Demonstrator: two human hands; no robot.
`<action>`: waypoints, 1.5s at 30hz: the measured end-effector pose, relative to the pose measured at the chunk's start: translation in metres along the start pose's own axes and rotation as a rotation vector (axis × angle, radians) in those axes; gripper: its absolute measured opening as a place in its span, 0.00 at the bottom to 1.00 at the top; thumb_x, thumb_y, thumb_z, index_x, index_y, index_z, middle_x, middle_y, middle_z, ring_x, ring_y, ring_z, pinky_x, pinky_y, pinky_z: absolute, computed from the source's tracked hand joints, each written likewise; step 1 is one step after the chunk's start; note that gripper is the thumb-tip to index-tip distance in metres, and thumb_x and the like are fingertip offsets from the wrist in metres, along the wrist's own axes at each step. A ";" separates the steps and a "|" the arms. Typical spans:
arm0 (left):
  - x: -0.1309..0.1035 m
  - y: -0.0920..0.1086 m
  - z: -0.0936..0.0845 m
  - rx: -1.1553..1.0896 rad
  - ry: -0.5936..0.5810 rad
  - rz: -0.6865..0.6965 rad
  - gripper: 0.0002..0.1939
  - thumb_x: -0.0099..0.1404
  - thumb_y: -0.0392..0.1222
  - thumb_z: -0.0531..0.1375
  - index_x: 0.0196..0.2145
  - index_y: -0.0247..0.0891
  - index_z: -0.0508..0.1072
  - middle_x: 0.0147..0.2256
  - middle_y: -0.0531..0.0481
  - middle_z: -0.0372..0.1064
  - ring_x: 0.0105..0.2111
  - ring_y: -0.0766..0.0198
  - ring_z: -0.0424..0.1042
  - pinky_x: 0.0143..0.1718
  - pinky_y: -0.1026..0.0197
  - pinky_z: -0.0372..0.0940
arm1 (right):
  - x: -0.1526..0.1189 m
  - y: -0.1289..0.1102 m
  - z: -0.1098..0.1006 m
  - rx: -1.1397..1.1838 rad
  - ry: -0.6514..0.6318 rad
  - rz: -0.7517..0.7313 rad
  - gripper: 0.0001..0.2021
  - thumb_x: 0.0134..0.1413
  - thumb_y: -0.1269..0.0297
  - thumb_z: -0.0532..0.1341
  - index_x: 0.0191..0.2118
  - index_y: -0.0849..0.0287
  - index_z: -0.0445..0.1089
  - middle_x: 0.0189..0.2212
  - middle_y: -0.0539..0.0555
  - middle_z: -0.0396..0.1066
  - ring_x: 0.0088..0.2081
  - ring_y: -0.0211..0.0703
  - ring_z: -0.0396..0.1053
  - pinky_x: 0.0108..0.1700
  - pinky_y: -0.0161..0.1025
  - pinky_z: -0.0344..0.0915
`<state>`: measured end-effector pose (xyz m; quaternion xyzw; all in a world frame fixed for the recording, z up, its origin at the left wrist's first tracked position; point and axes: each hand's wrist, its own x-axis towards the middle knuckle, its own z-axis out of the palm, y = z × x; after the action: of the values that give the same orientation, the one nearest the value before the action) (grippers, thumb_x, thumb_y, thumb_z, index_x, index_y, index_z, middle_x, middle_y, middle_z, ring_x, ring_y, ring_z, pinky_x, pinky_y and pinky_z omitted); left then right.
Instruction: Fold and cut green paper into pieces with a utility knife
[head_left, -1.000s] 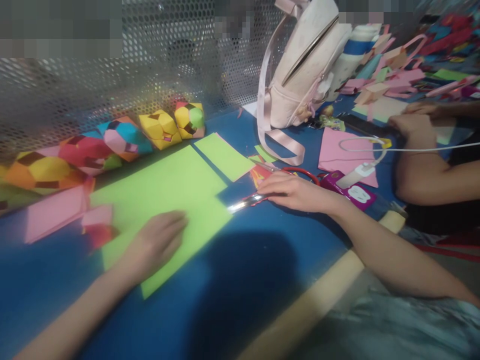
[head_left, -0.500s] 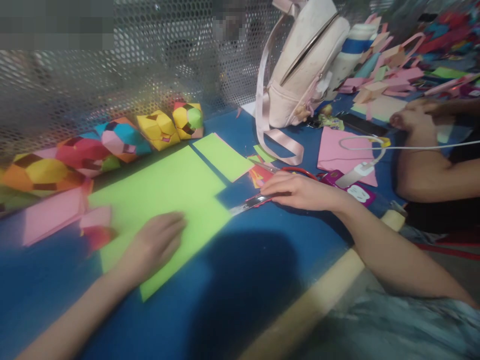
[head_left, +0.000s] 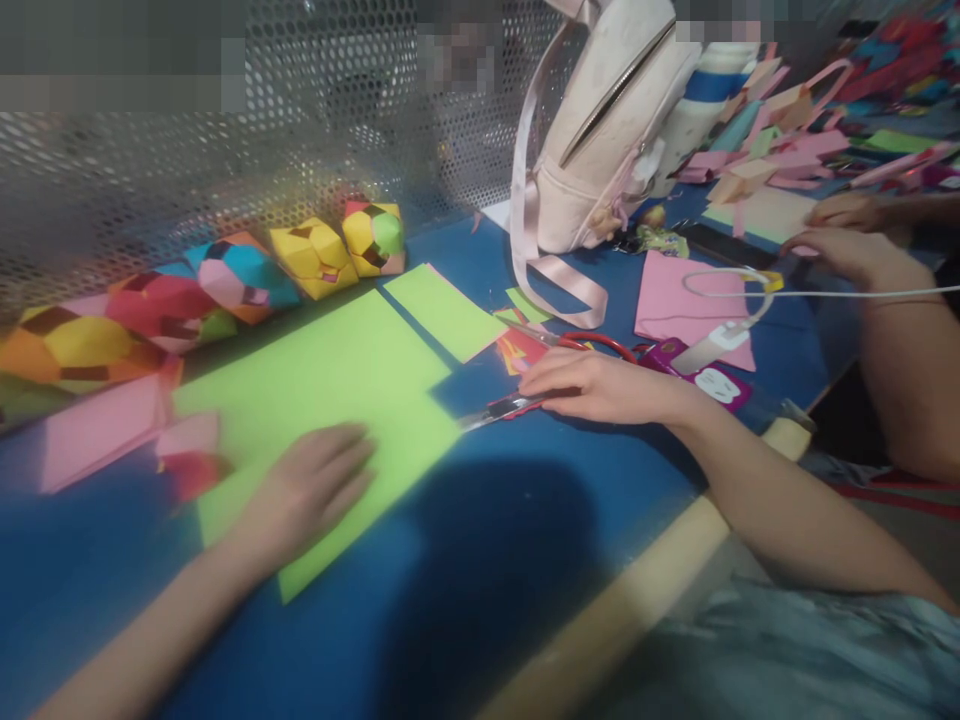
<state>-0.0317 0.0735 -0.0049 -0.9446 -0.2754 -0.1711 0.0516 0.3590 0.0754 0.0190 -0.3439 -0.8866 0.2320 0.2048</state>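
Observation:
Large light-green paper (head_left: 322,370) lies flat on the blue table (head_left: 480,560). My left hand (head_left: 311,490) rests on its lower part, palm down, fingers stretched out though a little blurred. At the paper's right corner, my right hand (head_left: 592,385) is closed around a utility knife (head_left: 506,407), its blade tip touching the green edge. Just beyond that hand lie red-handled scissors (head_left: 592,343), over orange and red paper scraps (head_left: 517,345). A narrower green strip (head_left: 446,310) sits beside the large sheet with a gap between them.
Folded paper balls (head_left: 247,275) line the metal mesh at the back left. Pink paper (head_left: 105,430) lies at left, more pink sheets (head_left: 675,295) at right. A pale backpack (head_left: 607,130), bottle (head_left: 705,100) and purple power strip (head_left: 716,385) stand beyond. Another person's hands (head_left: 847,240) are at right.
The other person's arm and hands at the right have shifted. My two hands, the knife and the green paper look nearly unmoved.

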 end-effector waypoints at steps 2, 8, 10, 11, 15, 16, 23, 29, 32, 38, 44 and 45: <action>0.000 0.000 0.000 -0.007 -0.003 -0.001 0.13 0.70 0.41 0.55 0.48 0.34 0.74 0.47 0.36 0.74 0.47 0.49 0.74 0.47 0.46 0.72 | 0.000 -0.001 0.000 0.000 -0.005 0.005 0.13 0.61 0.69 0.56 0.47 0.56 0.76 0.46 0.56 0.76 0.49 0.45 0.70 0.53 0.44 0.67; 0.002 0.003 -0.001 -0.007 0.003 0.008 0.13 0.70 0.40 0.55 0.46 0.32 0.75 0.47 0.34 0.74 0.46 0.48 0.74 0.46 0.45 0.72 | 0.001 0.000 0.003 -0.019 0.017 -0.002 0.13 0.62 0.69 0.57 0.47 0.55 0.76 0.44 0.55 0.76 0.48 0.45 0.71 0.53 0.46 0.67; 0.002 0.003 0.000 -0.006 0.000 0.002 0.13 0.70 0.40 0.55 0.46 0.31 0.75 0.47 0.34 0.74 0.46 0.48 0.74 0.46 0.45 0.72 | 0.002 0.000 0.005 -0.014 0.009 -0.011 0.13 0.62 0.68 0.57 0.47 0.56 0.76 0.44 0.55 0.76 0.48 0.45 0.71 0.52 0.45 0.67; 0.002 0.003 0.001 -0.011 -0.005 -0.006 0.13 0.70 0.40 0.55 0.46 0.32 0.75 0.47 0.34 0.73 0.46 0.48 0.74 0.47 0.45 0.72 | 0.002 -0.001 0.005 -0.009 0.009 -0.013 0.12 0.62 0.68 0.57 0.47 0.56 0.76 0.44 0.55 0.76 0.48 0.45 0.71 0.52 0.45 0.67; 0.000 0.001 0.002 -0.033 -0.021 -0.028 0.14 0.70 0.41 0.55 0.48 0.35 0.75 0.48 0.36 0.73 0.47 0.48 0.74 0.48 0.46 0.71 | -0.002 -0.007 0.008 -0.006 0.021 0.001 0.13 0.64 0.68 0.55 0.47 0.57 0.76 0.44 0.56 0.76 0.46 0.44 0.71 0.51 0.44 0.68; 0.000 0.001 0.002 -0.035 -0.023 -0.027 0.14 0.70 0.41 0.55 0.48 0.35 0.75 0.48 0.36 0.73 0.47 0.48 0.74 0.48 0.46 0.71 | -0.004 -0.009 0.008 -0.007 0.018 0.009 0.13 0.64 0.68 0.55 0.47 0.56 0.75 0.44 0.56 0.75 0.46 0.44 0.71 0.51 0.45 0.68; 0.001 0.000 0.001 -0.008 -0.011 -0.007 0.13 0.71 0.41 0.55 0.47 0.35 0.74 0.47 0.37 0.74 0.46 0.50 0.74 0.47 0.46 0.72 | -0.013 -0.018 0.017 -0.041 0.084 0.067 0.12 0.63 0.67 0.56 0.46 0.55 0.76 0.44 0.55 0.76 0.48 0.47 0.71 0.53 0.47 0.67; 0.002 0.001 0.001 -0.005 -0.019 0.013 0.13 0.71 0.40 0.54 0.47 0.31 0.74 0.47 0.34 0.73 0.46 0.48 0.74 0.47 0.45 0.72 | -0.017 -0.028 0.024 -0.066 0.108 0.082 0.12 0.62 0.69 0.55 0.45 0.58 0.75 0.43 0.58 0.75 0.47 0.48 0.72 0.50 0.46 0.69; 0.002 0.000 0.002 -0.010 -0.008 0.028 0.13 0.70 0.39 0.55 0.46 0.30 0.74 0.47 0.33 0.73 0.46 0.48 0.74 0.47 0.45 0.71 | -0.021 -0.033 0.027 -0.065 0.133 0.088 0.12 0.63 0.69 0.54 0.45 0.60 0.75 0.44 0.60 0.75 0.47 0.48 0.72 0.50 0.46 0.69; 0.000 -0.001 0.003 -0.018 -0.017 0.008 0.14 0.70 0.41 0.55 0.47 0.32 0.74 0.48 0.34 0.73 0.47 0.48 0.74 0.47 0.45 0.71 | -0.025 -0.038 0.032 -0.060 0.158 0.102 0.12 0.64 0.67 0.54 0.46 0.59 0.74 0.44 0.60 0.74 0.47 0.48 0.72 0.50 0.45 0.69; -0.001 -0.001 0.003 0.009 -0.003 0.044 0.15 0.71 0.42 0.55 0.47 0.28 0.74 0.47 0.32 0.73 0.46 0.47 0.73 0.46 0.45 0.71 | -0.025 -0.042 0.034 -0.062 0.165 0.110 0.12 0.64 0.69 0.54 0.46 0.58 0.74 0.44 0.59 0.74 0.46 0.46 0.72 0.50 0.44 0.70; -0.001 -0.001 0.003 0.011 -0.003 0.049 0.16 0.71 0.43 0.55 0.47 0.28 0.74 0.46 0.32 0.73 0.46 0.47 0.73 0.45 0.45 0.71 | -0.025 -0.042 0.035 -0.063 0.163 0.109 0.12 0.64 0.69 0.55 0.46 0.58 0.74 0.44 0.59 0.74 0.46 0.46 0.72 0.49 0.44 0.70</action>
<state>-0.0320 0.0746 -0.0076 -0.9510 -0.2533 -0.1668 0.0607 0.3362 0.0204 0.0090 -0.4158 -0.8537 0.1859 0.2525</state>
